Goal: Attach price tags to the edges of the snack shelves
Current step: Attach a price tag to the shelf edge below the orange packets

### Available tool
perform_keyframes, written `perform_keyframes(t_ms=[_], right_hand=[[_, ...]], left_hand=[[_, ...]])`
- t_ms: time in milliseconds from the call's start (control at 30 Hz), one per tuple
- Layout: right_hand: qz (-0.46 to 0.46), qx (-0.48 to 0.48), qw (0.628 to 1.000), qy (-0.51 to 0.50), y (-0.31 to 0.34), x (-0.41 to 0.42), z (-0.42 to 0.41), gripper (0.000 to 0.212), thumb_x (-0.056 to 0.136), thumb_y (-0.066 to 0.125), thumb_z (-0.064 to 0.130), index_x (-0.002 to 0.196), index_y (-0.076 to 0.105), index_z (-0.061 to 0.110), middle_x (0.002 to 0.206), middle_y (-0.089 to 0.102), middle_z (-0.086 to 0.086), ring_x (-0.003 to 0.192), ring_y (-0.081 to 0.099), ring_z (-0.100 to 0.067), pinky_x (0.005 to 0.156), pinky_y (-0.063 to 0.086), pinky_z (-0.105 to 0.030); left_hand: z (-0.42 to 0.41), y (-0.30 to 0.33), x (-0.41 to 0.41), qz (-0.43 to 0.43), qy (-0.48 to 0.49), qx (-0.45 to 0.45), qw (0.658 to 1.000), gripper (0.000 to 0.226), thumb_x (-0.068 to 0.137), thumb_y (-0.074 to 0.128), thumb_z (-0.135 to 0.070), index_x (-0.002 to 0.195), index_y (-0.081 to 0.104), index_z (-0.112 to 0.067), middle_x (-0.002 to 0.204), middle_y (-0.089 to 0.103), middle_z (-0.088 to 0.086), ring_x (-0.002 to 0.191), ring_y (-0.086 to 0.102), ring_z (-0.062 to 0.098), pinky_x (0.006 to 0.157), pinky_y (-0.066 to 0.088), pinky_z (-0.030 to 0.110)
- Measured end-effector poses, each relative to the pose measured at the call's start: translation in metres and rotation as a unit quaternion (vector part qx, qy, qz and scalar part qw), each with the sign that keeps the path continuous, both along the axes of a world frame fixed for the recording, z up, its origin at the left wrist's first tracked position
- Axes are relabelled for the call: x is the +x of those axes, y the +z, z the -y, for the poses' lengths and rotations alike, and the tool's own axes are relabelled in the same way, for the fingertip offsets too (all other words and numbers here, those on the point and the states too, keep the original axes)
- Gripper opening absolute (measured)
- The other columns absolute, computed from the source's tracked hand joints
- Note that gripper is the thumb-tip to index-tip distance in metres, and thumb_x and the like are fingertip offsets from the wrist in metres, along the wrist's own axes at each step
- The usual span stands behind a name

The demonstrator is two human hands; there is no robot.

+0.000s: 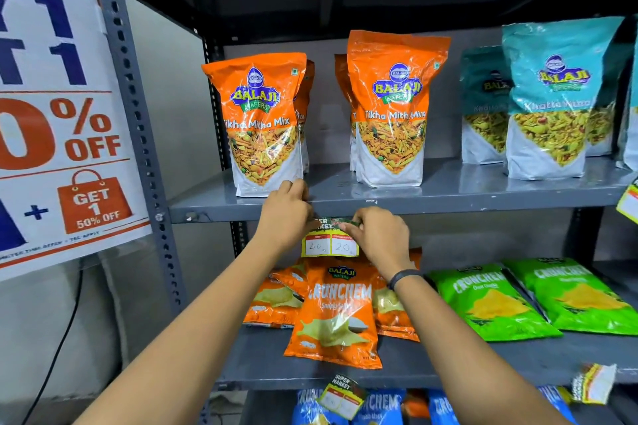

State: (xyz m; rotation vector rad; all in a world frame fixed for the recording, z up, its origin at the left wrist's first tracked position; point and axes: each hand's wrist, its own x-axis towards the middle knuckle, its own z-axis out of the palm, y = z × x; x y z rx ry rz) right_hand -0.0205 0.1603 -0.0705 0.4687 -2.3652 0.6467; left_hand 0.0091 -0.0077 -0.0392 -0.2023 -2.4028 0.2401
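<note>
Grey shelf edge (448, 205): both hands' fingers (348, 221) pinch the price tag (329, 245) top against it.

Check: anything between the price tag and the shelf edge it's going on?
Nothing visible. Both the left hand and right hand hold the price tag right at the shelf edge.
</note>
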Motion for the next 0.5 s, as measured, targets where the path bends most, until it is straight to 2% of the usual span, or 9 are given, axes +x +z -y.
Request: perform_keyframes(t_ms=[100, 233, 333, 500], right_hand=[[0.006, -0.025, 0.999, 0.021, -0.001, -0.004, -0.002, 0.036, 0.083, 0.06, 0.05, 0.083, 0.065, 0.014, 0.087, 0.07, -0.008, 0.086, 0.063, -0.029, 0.067, 0.047, -0.034], [0.014, -0.126, 0.99, 0.055, 0.002, -0.009, -0.004, 0.034, 0.083, 0.06, 0.047, 0.077, 0.061, 0.014, 0.079, 0.07, -0.01, 0.08, 0.063, -0.03, 0.059, 0.037, -0.029], [0.008, -0.14, 0.989, 0.041, 0.006, -0.011, -0.001, 0.035, 0.085, 0.057, 0.048, 0.069, 0.048, 0.019, 0.069, 0.064, -0.008, 0.077, 0.063, -0.033, 0.057, 0.034, -0.03], [-0.003, -0.149, 0.989, 0.005, 0.005, -0.017, 0.002, 0.039, 0.084, 0.057, 0.052, 0.074, 0.059, 0.014, 0.073, 0.07, -0.009, 0.077, 0.064, -0.03, 0.059, 0.04, -0.029]], left_hand=[[-0.001, 0.003, 0.002, 0.006, -0.007, 0.023, 1.0, 0.031, 0.084, 0.065, -0.036, 0.09, 0.075, -0.008, 0.109, 0.056, 0.01, 0.102, 0.049, 0.03, 0.07, 0.044, 0.037], [0.002, 0.012, 0.002, 0.028, -0.009, 0.069, 0.997, 0.03, 0.09, 0.058, -0.038, 0.098, 0.071, -0.012, 0.113, 0.056, 0.006, 0.106, 0.05, 0.025, 0.064, 0.039, 0.031], [0.0, 0.016, -0.001, 0.022, -0.001, 0.079, 0.997, 0.029, 0.092, 0.055, -0.038, 0.102, 0.07, -0.015, 0.11, 0.058, 0.006, 0.107, 0.052, 0.024, 0.062, 0.04, 0.031], [-0.002, 0.019, -0.006, 0.006, 0.032, 0.084, 0.996, 0.041, 0.087, 0.055, -0.051, 0.09, 0.071, -0.013, 0.103, 0.06, 0.005, 0.102, 0.054, 0.024, 0.062, 0.044, 0.032]])
